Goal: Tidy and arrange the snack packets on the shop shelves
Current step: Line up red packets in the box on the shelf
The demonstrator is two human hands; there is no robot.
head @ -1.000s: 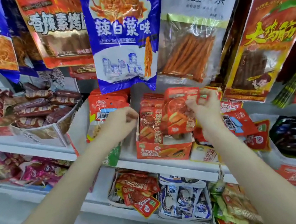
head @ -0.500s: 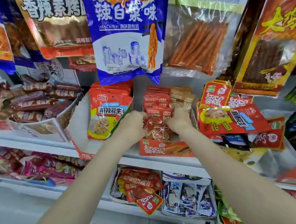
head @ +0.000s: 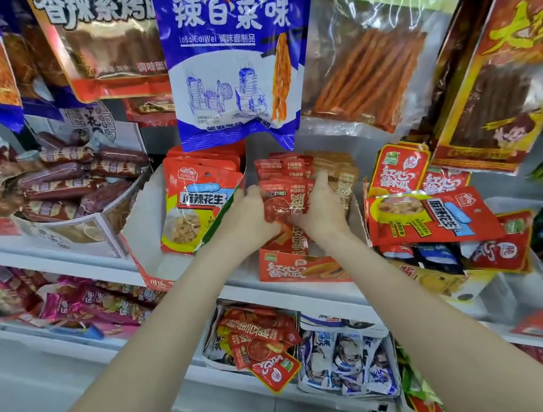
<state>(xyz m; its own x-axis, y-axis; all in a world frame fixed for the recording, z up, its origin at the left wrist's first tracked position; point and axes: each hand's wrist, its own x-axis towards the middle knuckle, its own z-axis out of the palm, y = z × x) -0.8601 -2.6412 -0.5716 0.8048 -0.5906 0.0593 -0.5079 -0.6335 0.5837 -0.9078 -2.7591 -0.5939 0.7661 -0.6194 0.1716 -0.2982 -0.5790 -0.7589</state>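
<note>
Red foil snack packets (head: 285,200) stand in an orange cardboard display box (head: 300,267), mid-shelf. Left hand (head: 247,214) and right hand (head: 320,208) clamp the front packet's sides, probably squaring the row.

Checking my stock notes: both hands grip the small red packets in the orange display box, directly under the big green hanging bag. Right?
Not quite. In the head view the large hanging bag is blue, not green. Left hand and right hand do grip the small red packets in the orange display box.
</note>
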